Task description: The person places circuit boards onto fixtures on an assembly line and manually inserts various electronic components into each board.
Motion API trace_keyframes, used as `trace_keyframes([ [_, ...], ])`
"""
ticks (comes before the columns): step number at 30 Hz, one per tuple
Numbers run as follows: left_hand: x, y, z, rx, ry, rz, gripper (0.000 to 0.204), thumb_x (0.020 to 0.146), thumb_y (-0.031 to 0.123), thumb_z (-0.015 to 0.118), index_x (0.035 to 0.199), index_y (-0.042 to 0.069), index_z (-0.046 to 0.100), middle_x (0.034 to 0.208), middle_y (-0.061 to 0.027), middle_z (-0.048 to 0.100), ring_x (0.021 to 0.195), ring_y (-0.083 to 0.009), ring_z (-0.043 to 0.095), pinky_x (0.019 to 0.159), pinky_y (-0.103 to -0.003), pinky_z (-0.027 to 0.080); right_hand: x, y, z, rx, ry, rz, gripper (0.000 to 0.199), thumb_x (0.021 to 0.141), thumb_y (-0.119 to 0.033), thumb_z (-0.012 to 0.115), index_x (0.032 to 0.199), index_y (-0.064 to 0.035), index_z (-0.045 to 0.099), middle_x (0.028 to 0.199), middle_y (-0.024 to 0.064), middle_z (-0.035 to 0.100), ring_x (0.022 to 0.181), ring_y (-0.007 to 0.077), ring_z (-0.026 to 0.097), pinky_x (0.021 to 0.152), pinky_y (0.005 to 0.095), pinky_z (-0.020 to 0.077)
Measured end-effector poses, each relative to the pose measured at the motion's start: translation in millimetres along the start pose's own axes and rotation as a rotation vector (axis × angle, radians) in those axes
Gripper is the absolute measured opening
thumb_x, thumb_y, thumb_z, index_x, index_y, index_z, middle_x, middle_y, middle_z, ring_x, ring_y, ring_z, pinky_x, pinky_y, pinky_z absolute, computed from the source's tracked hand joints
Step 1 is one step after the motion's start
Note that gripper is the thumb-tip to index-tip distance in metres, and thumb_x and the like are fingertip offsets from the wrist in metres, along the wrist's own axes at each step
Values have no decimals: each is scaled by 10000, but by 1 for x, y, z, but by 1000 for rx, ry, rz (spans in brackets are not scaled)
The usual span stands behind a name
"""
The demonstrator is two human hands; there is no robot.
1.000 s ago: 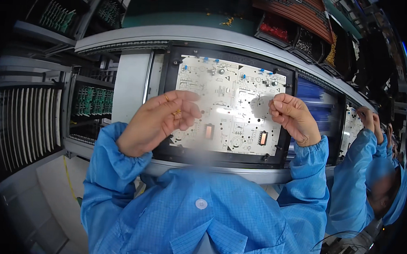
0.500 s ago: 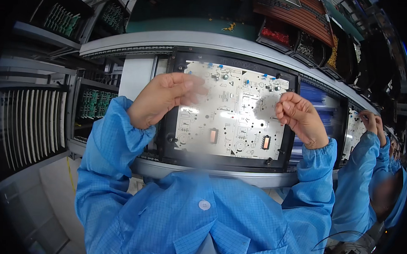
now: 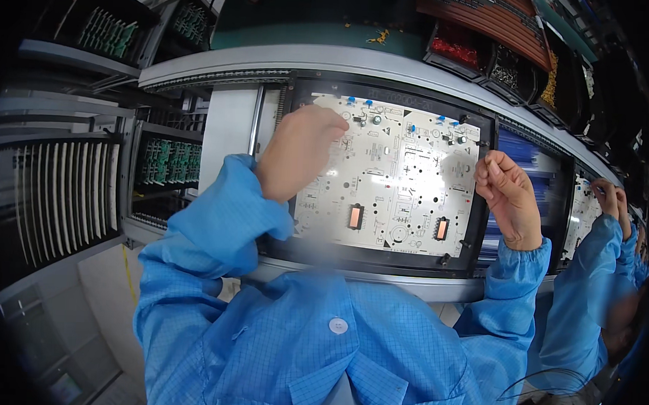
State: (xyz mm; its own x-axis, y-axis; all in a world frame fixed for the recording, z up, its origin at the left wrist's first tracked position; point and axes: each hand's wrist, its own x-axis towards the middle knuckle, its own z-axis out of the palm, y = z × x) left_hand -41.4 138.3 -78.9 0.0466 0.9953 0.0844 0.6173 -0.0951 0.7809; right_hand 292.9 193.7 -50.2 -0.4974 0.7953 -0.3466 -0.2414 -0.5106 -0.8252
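Observation:
A white circuit board [image 3: 394,180] lies in a black carrier frame [image 3: 380,261] on a grey conveyor rail. It carries small blue parts along its top edge and two orange rectangular parts [image 3: 355,217] lower down. My left hand [image 3: 298,151] reaches over the board's upper left corner with its back toward me; its fingertips are hidden. My right hand [image 3: 507,194] hovers at the board's right edge, fingers curled into a loose fist with the thumb against the forefinger. Nothing shows in it. Both my arms are in blue sleeves.
A co-worker's hands [image 3: 608,197] in blue sleeves work on another board [image 3: 581,214] further right along the rail. Racks of green boards [image 3: 168,163] and a slotted rack [image 3: 50,190] stand at left. Bins of red parts [image 3: 454,50] and yellow parts [image 3: 551,75] sit above.
My left hand has risen from the board's left middle to its upper left corner. My right hand stays by the right edge, little changed.

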Motion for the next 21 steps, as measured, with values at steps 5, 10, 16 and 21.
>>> trace_keyframes([
  [5,0,10,5,90,29,-65,119,897,1,548,965,-52,631,941,-191,640,841,-307,645,765,-347,509,-1,6,-6,41,24,-12,117,972,-119,545,1005,-15,587,845,49,566,726,79,483,610,195,389],
  [10,1,12,7,160,-1,16,122,895,16,541,960,-45,625,964,-185,631,964,-339,592,871,-377,466,0,11,-9,67,16,-5,113,973,-118,541,1002,-16,582,852,48,566,726,76,485,609,196,394],
  [16,2,13,8,200,-9,20,120,888,6,541,956,-44,627,971,-176,630,976,-342,582,876,-378,464,0,15,-11,56,63,-22,119,966,-115,555,1010,-10,589,866,47,580,739,75,498,616,196,401],
  [21,4,19,13,310,-45,98,122,873,-14,544,954,-44,630,972,-175,628,988,-339,570,879,-378,462,-1,16,-15,-12,113,-48,126,951,-114,583,1007,-3,605,857,35,596,735,71,510,626,195,409],
])
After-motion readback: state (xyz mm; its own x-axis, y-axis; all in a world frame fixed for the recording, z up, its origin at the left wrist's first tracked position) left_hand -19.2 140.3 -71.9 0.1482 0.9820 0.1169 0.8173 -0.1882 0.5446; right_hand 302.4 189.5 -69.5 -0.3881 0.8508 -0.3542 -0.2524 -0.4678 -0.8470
